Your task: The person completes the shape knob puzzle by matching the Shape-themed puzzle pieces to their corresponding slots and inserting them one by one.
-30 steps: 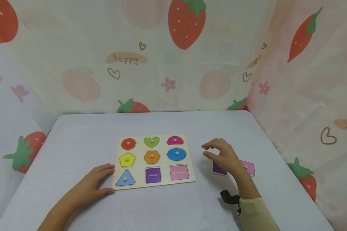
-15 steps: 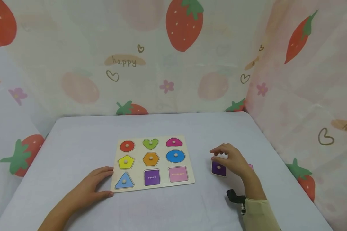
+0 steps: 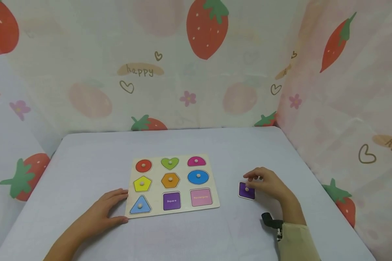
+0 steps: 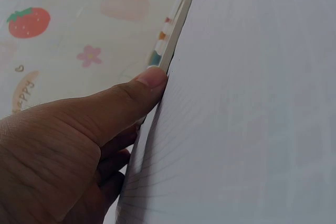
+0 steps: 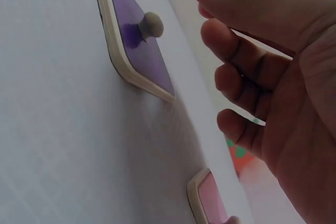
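My left hand [image 3: 99, 214] rests against the left side of a wooden knob puzzle board [image 3: 156, 190], thumb at its near corner and fingers along the edge. Several shape pieces sit in the board, while its purple "Square" recess [image 3: 171, 200] and pink "Rectangular" recess [image 3: 201, 197] hold no piece. Right of the board lies a purple square piece [image 3: 243, 194] with a round knob. Over it hovers my right hand [image 3: 272, 185], fingers loosely bent; the right wrist view shows them apart from the knob [image 5: 153, 24]. A pink piece [image 5: 210, 200] lies beyond, hidden by the hand in the head view.
A white cloth covers the table [image 3: 196, 235]. Strawberry-patterned curtains [image 3: 189, 72] stand close behind and along both sides. A black strap end [image 3: 271, 221] sticks out from my right wrist by the sleeve [image 3: 297, 241].
My right hand has moved right and toward me, from beside the board to over the purple square piece, and now covers the pink piece. The left hand stays at the board's edge.
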Demonstrator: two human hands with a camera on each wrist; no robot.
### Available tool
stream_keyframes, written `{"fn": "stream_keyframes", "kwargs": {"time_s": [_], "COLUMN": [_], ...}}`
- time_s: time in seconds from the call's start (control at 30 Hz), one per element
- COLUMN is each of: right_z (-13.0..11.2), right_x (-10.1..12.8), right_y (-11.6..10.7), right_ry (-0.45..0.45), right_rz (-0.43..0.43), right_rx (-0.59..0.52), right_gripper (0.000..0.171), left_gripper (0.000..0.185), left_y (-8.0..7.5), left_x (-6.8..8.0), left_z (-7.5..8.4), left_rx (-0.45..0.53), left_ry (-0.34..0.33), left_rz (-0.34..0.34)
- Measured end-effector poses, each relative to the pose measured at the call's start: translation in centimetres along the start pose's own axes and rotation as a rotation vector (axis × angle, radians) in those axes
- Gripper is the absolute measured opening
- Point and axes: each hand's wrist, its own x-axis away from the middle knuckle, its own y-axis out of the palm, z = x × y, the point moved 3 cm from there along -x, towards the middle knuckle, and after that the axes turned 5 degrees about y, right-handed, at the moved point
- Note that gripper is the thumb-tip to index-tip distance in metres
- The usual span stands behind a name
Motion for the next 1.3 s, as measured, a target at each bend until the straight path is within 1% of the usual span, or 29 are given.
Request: {"fn": "stream_keyframes", "kwargs": {"time_s": [0.07,0.2,0.33,0.4,0.6,0.87,1.1,1.3], "right_z": [0.2,0.3,0.6,0.7,1.2,1.4,1.2,0.9], "right_x": [0.0,0.2,0.3,0.2,-0.1,-0.1,-0.1,-0.1], "right_y": [-0.1,-0.2,0.0,0.1,0.5,0.8,0.8,0.8], "right_ry": [0.003,0.037,0.063,0.060,0.091,0.106,0.081,0.082], "right_rz": [-0.018,-0.066,-0.115,-0.133,-0.172,-0.181,-0.180,-0.187], "right_rx": [-0.003,-0.026,-0.043,-0.046,-0.075,-0.065,-0.029,-0.022], "right_gripper": [0.027,0.028,0.026,0.025,0.024,0.019,0.012,0.010], "left_gripper": [0.081,0.082,0.082,0.082,0.082,0.081,0.081,0.079], "left_y": [0.0,0.0,0.0,0.0,-0.2,-0.3,-0.3,-0.3], "left_x": [0.0,0.0,0.0,0.0,0.0,0.1,0.1,0.2], "left_z": [0.0,0.1,0.0,0.0,0.2,0.2,0.3,0.3], "left_rx": [-0.002,-0.008,-0.008,-0.008,0.005,0.007,0.012,0.016], "left_ry": [-0.003,-0.009,-0.015,-0.012,-0.005,-0.001,-0.001,0.000], "left_rz": [-0.002,-0.005,-0.008,-0.006,-0.003,-0.004,-0.004,-0.001]}}
